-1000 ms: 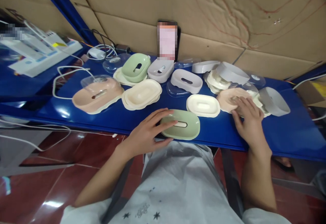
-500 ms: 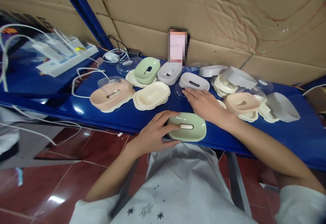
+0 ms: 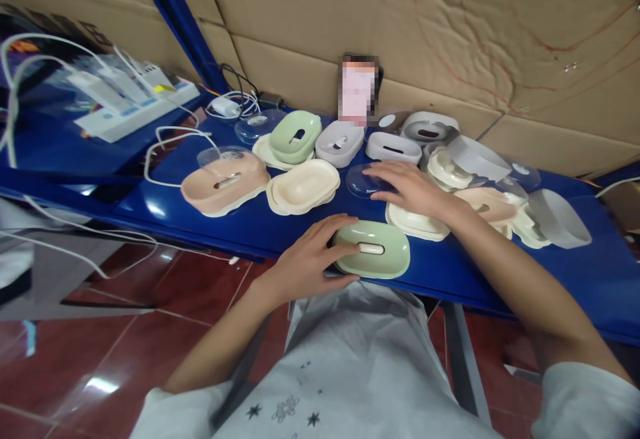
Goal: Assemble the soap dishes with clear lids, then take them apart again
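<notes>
A pale green oval dish with a slot in its base (image 3: pixel 393 262) lies at the table's front edge. My left hand (image 3: pixel 317 256) grips its left end, fingers over the rim and thumb along the near side. A pale piece shows in the slot. My right hand (image 3: pixel 407 189) reaches over a clear plastic lid (image 3: pixel 357 182), fingers stretched and apart; whether the fingertips touch it I cannot tell. Just behind the lid sits a grey slotted dish (image 3: pixel 394 148). Under my right wrist is a cream oval tray (image 3: pixel 417 224), partly hidden.
More dishes stand around: peach (image 3: pixel 225 182), cream (image 3: pixel 303 187), green (image 3: pixel 295 136) and several grey ones. A phone (image 3: pixel 358 89) leans against the cardboard (image 3: pixel 300 26). A power strip (image 3: pixel 135 112) with white cables lies at the left on the blue table (image 3: pixel 150 216).
My right hand has come off the grey dish, which now sits farther back, uncovering the clear lid. Another grey dish behind it now shows its slot. My left hand keeps its hold.
</notes>
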The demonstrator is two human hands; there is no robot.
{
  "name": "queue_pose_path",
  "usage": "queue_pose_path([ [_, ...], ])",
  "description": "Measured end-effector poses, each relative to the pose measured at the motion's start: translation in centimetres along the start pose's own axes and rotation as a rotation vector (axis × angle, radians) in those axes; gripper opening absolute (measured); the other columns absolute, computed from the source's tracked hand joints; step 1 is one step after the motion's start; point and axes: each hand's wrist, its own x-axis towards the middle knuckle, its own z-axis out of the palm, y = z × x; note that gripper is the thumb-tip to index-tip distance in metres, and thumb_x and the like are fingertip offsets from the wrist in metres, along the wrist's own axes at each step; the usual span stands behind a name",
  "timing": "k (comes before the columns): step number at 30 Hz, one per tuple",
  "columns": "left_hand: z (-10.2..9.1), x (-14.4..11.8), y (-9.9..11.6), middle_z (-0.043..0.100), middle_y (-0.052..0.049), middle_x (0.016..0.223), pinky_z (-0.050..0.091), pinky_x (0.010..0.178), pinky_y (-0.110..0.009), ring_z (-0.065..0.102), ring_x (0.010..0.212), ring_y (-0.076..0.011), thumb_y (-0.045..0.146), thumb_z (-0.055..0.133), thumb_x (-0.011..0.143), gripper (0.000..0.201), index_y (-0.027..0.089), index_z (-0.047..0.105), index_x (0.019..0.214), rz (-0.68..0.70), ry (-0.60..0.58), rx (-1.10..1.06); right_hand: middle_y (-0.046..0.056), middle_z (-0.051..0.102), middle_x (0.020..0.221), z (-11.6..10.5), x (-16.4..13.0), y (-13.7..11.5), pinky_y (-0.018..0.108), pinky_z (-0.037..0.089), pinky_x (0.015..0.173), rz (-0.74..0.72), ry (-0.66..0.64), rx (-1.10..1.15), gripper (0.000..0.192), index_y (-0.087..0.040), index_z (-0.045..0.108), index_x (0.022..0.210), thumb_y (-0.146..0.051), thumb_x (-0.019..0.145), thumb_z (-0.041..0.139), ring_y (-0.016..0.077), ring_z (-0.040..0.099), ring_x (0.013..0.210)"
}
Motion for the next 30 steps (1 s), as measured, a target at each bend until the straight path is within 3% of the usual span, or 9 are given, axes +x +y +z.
queue_pose_path([
  [6, 0.8, -0.1, 0.1, 0.052, -0.018, 0.155, 0.059, 0.115, -0.054, 0.059, 0.145, -0.0346, 0.036, 0.081, 0.095, 0.052, 0.024, 0.055, 0.139, -0.143, 0.051, 0.013, 0.009, 0.074, 0.144, -1.2, -0.9, -3.5, 0.046, 0.054, 0.112, 0.019, 0.162, 0.079, 0.044, -0.025, 0.064, 0.15, -0.042, 0.114, 0.046, 0.0279, 0.07, 0.132],
  [10, 1.7, -0.3, -0.4, 0.047, -0.02, 0.155, 0.056, 0.115, -0.064, 0.055, 0.148, -0.0396, 0.044, 0.09, 0.087, 0.078, 0.027, 0.043, 0.147, -0.254, 0.202, -0.014, 0.01, 0.078, 0.134, -1.4, -3.0, -6.7, 0.047, 0.052, 0.109, 0.001, 0.202, 0.027, 0.041, -0.025, 0.068, 0.144, -0.045, 0.112, 0.053, 0.0284, 0.073, 0.123],
  [12, 1.9, -0.3, -0.7, 0.045, -0.02, 0.158, 0.051, 0.119, -0.068, 0.051, 0.152, -0.0409, 0.044, 0.092, 0.085, 0.087, 0.028, 0.039, 0.153, -0.269, 0.236, -0.047, 0.01, 0.076, 0.137, -0.9, -4.4, -7.9, 0.05, 0.048, 0.114, -0.06, 0.186, 0.01, 0.039, -0.026, 0.069, 0.143, -0.045, 0.112, 0.054, 0.029, 0.069, 0.13],
  [15, 1.6, -0.1, -0.8, 0.044, -0.02, 0.164, 0.047, 0.124, -0.066, 0.045, 0.158, -0.0397, 0.04, 0.088, 0.091, 0.098, 0.03, 0.026, 0.166, -0.256, 0.167, -0.104, 0.012, 0.069, 0.149, 0.5, -6.4, -9.0, 0.057, 0.04, 0.125, -0.146, 0.136, -0.025, 0.039, -0.027, 0.066, 0.148, -0.039, 0.112, 0.055, 0.0311, 0.055, 0.151],
  [18, 1.1, 0.0, -0.5, 0.041, -0.019, 0.169, 0.047, 0.126, -0.062, 0.043, 0.16, -0.0385, 0.044, 0.085, 0.093, 0.102, 0.033, 0.019, 0.171, -0.284, 0.06, -0.128, 0.011, 0.066, 0.153, 2.0, -7.7, -9.5, 0.061, 0.036, 0.129, -0.147, 0.14, -0.076, 0.043, -0.029, 0.06, 0.154, -0.03, 0.112, 0.054, 0.031, 0.047, 0.158],
  [23, 0.5, 0.0, -0.1, 0.047, -0.017, 0.165, 0.049, 0.125, -0.058, 0.05, 0.155, -0.0353, 0.049, 0.08, 0.096, 0.091, 0.033, 0.028, 0.17, -0.296, -0.022, -0.12, 0.008, 0.06, 0.161, 3.5, -9.2, -10.6, 0.061, 0.034, 0.131, -0.097, 0.16, -0.194, 0.059, -0.038, 0.047, 0.164, -0.029, 0.108, 0.063, 0.0305, 0.05, 0.156],
  [26, 0.4, -0.1, -0.2, 0.047, -0.017, 0.166, 0.047, 0.126, -0.058, 0.049, 0.155, -0.0353, 0.045, 0.08, 0.096, 0.092, 0.033, 0.027, 0.17, -0.249, -0.051, -0.121, 0.009, 0.062, 0.16, 4.3, -10.1, -11.6, 0.059, 0.038, 0.126, -0.07, 0.213, -0.267, 0.062, -0.035, 0.043, 0.167, -0.032, 0.108, 0.064, 0.0313, 0.053, 0.153],
  [30, 0.6, -0.3, -0.2, 0.045, -0.018, 0.169, 0.047, 0.126, -0.059, 0.049, 0.156, -0.0362, 0.045, 0.079, 0.097, 0.093, 0.032, 0.027, 0.172, -0.226, -0.082, -0.089, 0.011, 0.064, 0.157, 5.3, -10.7, -12.7, 0.058, 0.038, 0.122, -0.017, 0.271, -0.337, 0.056, -0.028, 0.049, 0.162, -0.034, 0.109, 0.064, 0.0316, 0.057, 0.148],
])
